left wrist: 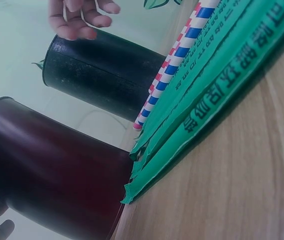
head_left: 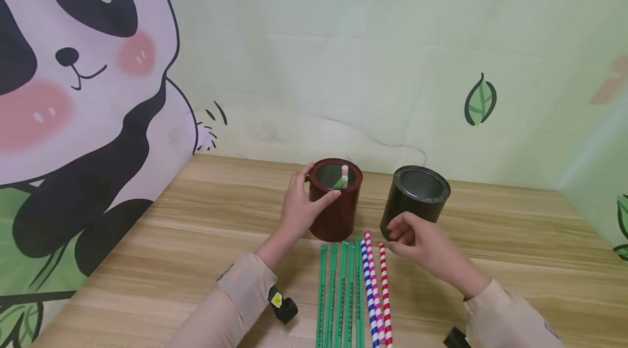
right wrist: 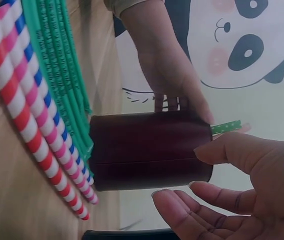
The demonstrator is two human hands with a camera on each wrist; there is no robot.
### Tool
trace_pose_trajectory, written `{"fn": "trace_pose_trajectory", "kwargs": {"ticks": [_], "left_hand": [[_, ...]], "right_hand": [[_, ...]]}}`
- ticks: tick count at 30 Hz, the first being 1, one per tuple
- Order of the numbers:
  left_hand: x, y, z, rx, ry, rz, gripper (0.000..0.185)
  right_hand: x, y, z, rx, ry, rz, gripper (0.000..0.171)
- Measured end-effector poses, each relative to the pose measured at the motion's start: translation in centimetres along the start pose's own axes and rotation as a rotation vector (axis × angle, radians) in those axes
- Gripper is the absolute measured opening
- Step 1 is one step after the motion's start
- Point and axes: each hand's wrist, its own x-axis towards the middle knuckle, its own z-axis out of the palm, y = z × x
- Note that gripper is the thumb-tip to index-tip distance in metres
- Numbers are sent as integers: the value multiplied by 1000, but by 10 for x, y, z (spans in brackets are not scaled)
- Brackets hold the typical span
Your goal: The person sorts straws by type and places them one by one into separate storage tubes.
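My left hand (head_left: pixel 300 203) holds a dark red cylindrical cup (head_left: pixel 333 214), thumb at the front of the rim and fingers round its left side. A green dotted straw (right wrist: pixel 226 127) and a pale one stick out of this cup. My right hand (head_left: pixel 423 241) hovers in front of a black cylindrical cup (head_left: pixel 414 201), its fingers loosely bent with nothing between them. Below the cups lie several green paper-wrapped straws (head_left: pixel 338 288) side by side. Beside them are a blue striped straw (head_left: pixel 369 288), a pink striped straw (head_left: pixel 372 266) and a red striped straw (head_left: pixel 385 288).
Both cups stand upright on a wooden tabletop (head_left: pixel 221 195), near the back edge. Behind them hangs a pale green backdrop (head_left: pixel 294 64) with printed leaves and a large panda (head_left: pixel 98 64) at left. A small black device (head_left: pixel 283 307) is strapped at my left wrist.
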Motion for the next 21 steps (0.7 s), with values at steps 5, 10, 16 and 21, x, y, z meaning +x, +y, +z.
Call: {"fn": "trace_pose_trajectory", "kwargs": {"ticks": [5,10,16,21], "left_hand": [[0,0,0,3,-3,0,84],[0,1,-1,2,-2,-5,84],[0,2,-1,-4,-5,-1,84],[-1,3,-2,-11,-7,1,84]], "right_hand": [[-1,7,5,-6,-7,23,27],[-1,13,11,-9,-19,23,26],[-3,19,18,6,-55,42,27],[-4,22,23,-1,-68,47,27]]}}
